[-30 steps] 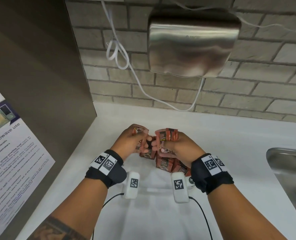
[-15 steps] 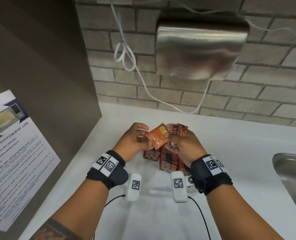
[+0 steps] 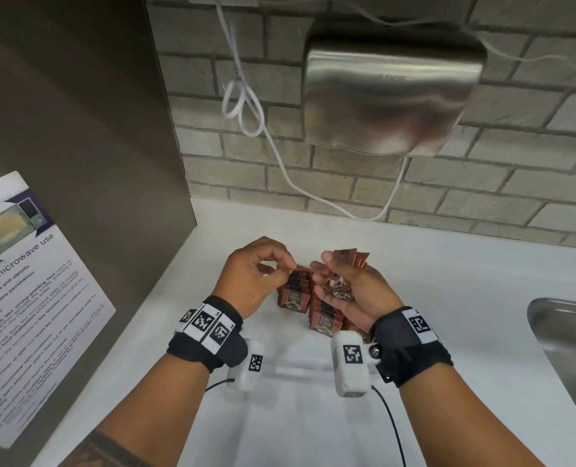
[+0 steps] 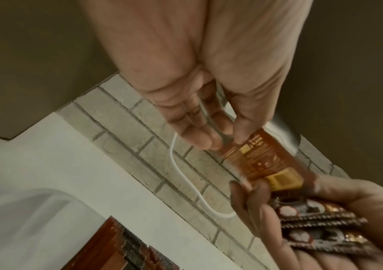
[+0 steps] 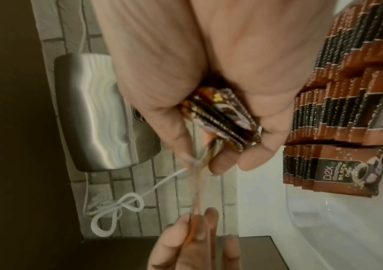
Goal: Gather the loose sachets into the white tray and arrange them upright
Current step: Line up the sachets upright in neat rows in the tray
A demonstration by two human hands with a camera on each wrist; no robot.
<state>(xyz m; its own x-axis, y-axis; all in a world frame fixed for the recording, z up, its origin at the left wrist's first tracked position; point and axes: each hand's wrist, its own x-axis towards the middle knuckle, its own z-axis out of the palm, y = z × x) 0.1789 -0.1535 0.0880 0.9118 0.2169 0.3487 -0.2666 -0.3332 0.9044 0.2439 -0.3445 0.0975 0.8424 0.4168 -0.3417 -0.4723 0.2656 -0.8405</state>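
My left hand point(image 3: 288, 266) pinches one end of a single brown sachet point(image 4: 264, 160) between thumb and fingertips point(image 4: 204, 140). A fingertip of my right hand point(image 3: 333, 281) touches its other end. The right hand lies palm up and grips a small bundle of several sachets point(image 3: 338, 286) point(image 5: 220, 117). Both hands hover just above the rows of upright brown "D2X Black" sachets point(image 3: 293, 293) point(image 5: 334, 173) that stand in the white tray point(image 5: 324, 219). In the right wrist view the single sachet point(image 5: 197, 191) appears edge-on between the two hands.
The white counter point(image 3: 448, 281) runs back to a brick wall with a steel hand dryer point(image 3: 391, 92) and a looped white cable point(image 3: 242, 106). A steel sink point(image 3: 569, 338) lies at the right. A brown panel with a microwave notice point(image 3: 27, 298) stands at the left.
The single sachet showed its orange back flat between my hands; now it is turned nearly edge-on. My right hand has rolled palm up with its bundle.
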